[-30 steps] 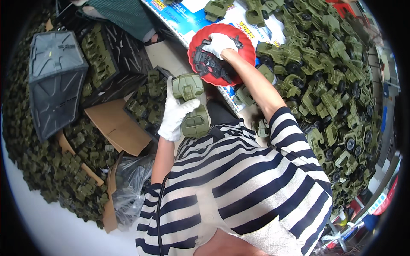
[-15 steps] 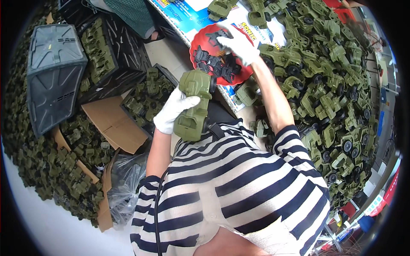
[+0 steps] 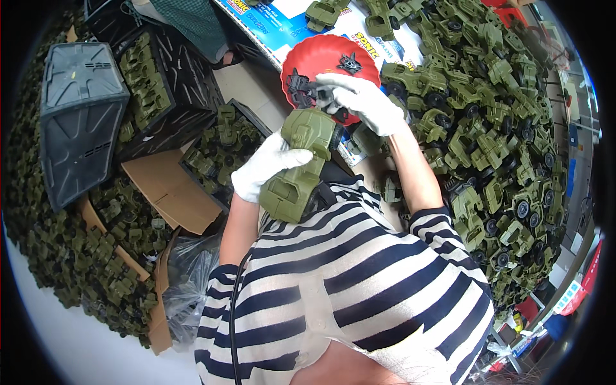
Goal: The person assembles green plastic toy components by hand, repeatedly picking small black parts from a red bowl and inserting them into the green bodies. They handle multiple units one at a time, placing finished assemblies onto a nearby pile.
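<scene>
My left hand (image 3: 264,168), in a white glove, is closed round an olive-green toy jeep (image 3: 298,163). The jeep is held tilted near my waist, its black wheel showing on the right side. Just beyond its front, my gloved right hand (image 3: 366,102) is over a scalloped red bowl (image 3: 327,51), fingers bent and pinched on a small black plastic part. Other black plastic parts (image 3: 298,88) lie in the bowl by those fingertips, and a separate spiky black part (image 3: 350,63) lies near its far rim. The glove covers some of the bowl's contents.
A large heap of green toy jeeps (image 3: 494,135) covers the table at right. Printed sheets (image 3: 289,29) lie beneath the bowl. To my left stand black crates (image 3: 186,96) of green toy bodies, an open cardboard box (image 3: 170,189) and a large pile of green parts (image 3: 77,269).
My right hand has moved from the bowl's far side to its near side, closing on a black part. Fewer black parts now show. The jeep has shifted slightly right and tilted.
</scene>
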`<control>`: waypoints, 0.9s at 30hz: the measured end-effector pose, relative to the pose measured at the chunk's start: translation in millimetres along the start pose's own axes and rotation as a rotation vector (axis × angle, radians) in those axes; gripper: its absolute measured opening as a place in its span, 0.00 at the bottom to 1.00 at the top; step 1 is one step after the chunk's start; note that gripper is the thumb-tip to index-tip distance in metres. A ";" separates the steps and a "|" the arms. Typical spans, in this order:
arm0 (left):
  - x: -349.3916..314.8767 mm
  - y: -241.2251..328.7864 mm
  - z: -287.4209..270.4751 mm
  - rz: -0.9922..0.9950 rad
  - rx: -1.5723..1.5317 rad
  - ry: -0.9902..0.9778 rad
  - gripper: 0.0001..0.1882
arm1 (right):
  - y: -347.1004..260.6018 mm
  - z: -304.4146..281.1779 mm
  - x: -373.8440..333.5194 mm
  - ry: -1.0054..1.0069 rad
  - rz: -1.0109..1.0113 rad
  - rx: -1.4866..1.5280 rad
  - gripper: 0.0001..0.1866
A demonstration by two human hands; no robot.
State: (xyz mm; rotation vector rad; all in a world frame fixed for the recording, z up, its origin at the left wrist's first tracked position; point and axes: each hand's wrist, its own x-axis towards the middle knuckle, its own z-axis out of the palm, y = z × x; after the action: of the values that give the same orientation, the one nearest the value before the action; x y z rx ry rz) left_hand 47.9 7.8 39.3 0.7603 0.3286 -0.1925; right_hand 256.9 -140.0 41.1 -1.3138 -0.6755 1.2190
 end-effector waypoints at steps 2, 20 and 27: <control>-0.3 -0.3 -0.9 -0.021 -0.035 -0.010 0.33 | 16.5 -5.0 2.5 0.000 0.041 0.057 0.29; -7.8 0.0 4.2 -0.044 -0.164 -0.058 0.31 | 44.8 4.3 0.1 -0.115 0.063 0.510 0.34; -5.1 0.7 5.7 -0.037 -0.135 -0.048 0.32 | 45.5 3.1 -2.2 -0.117 0.062 0.518 0.34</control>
State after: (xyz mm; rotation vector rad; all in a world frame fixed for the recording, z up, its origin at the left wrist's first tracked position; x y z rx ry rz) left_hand 44.6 4.6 45.4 0.6158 0.3075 -0.2209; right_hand 240.8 -148.8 -0.8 -0.8407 -0.3636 1.4126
